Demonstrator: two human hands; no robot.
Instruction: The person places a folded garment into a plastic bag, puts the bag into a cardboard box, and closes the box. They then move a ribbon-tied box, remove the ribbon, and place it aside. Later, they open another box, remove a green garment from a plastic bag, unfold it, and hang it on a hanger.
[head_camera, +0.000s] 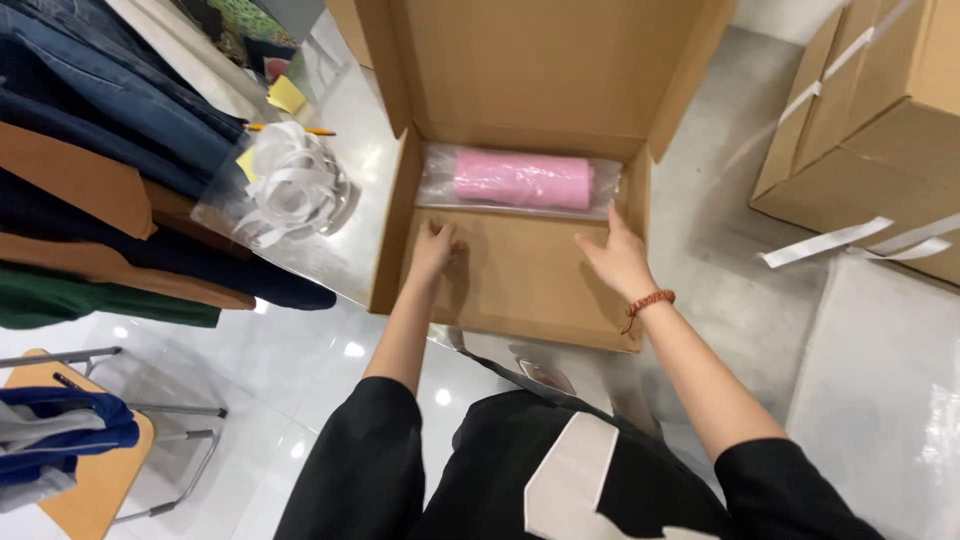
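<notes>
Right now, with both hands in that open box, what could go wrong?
1. The box overhangs the table edge toward the person, so pressing down might tip it.
2. The pink roll lies loose in its clear bag and may slide about.
3. The paper strips beside the box could be knocked off.

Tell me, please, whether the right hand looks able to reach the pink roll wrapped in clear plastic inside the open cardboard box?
Probably yes: the right hand is already inside the open cardboard box, just below the pink roll, with nothing between them.
</notes>
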